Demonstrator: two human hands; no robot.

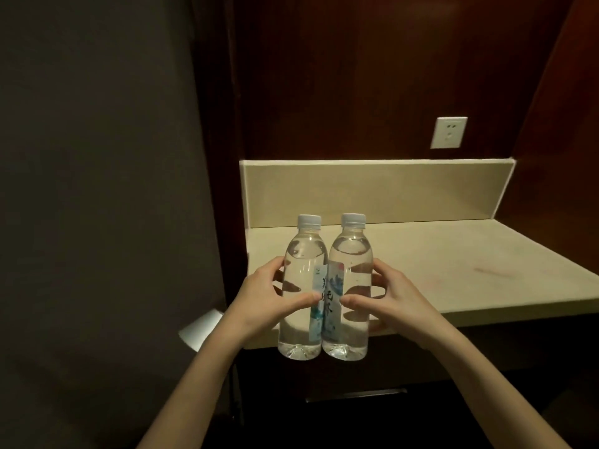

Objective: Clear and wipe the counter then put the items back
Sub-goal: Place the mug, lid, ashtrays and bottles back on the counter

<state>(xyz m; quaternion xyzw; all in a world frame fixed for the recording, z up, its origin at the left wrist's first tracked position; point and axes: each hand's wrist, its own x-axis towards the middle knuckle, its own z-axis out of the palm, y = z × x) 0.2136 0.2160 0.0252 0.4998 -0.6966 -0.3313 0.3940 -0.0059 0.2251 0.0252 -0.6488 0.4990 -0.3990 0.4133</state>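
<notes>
Two clear water bottles with white caps are held upright and pressed side by side in front of the beige counter. My left hand grips the left bottle, with the thumb across its front. The right bottle is gripped by my right hand in the same way. Their bases hang at about the counter's front edge; whether they touch the counter cannot be told. Blue and white labels face each other where the bottles meet.
A beige backsplash runs along the counter's back, with dark wood panels above and a white wall socket at the right. A dark wall stands to the left. A pale object shows low on the left, beside my left wrist.
</notes>
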